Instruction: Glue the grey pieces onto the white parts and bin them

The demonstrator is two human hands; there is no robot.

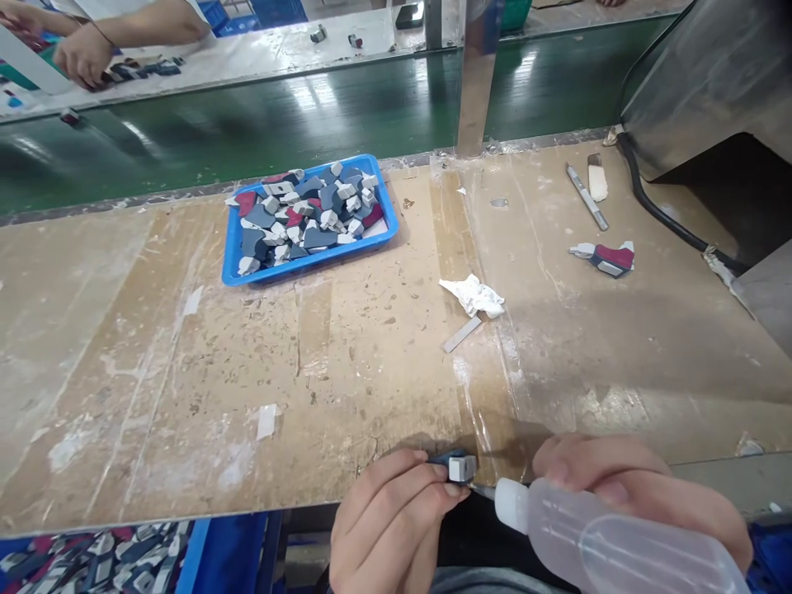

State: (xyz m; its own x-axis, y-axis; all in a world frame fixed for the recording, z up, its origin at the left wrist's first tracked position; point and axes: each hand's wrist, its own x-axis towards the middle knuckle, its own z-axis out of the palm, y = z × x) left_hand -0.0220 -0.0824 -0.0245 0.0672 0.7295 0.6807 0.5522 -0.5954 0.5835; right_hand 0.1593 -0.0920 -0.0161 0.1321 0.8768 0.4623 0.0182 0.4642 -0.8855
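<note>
Many parts (pixel 309 216) in blue tray (pixel 233 257)

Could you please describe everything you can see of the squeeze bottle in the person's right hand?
The squeeze bottle looks like soft, translucent plastic, with a white cap narrowing to a thin metal-looking nozzle. It lies nearly level at the near edge of the workbench, pointing left. The right hand grips its body from above. The nozzle tip meets the small grey and blue part pinched in the left hand. Its contents cannot be made out.
</note>
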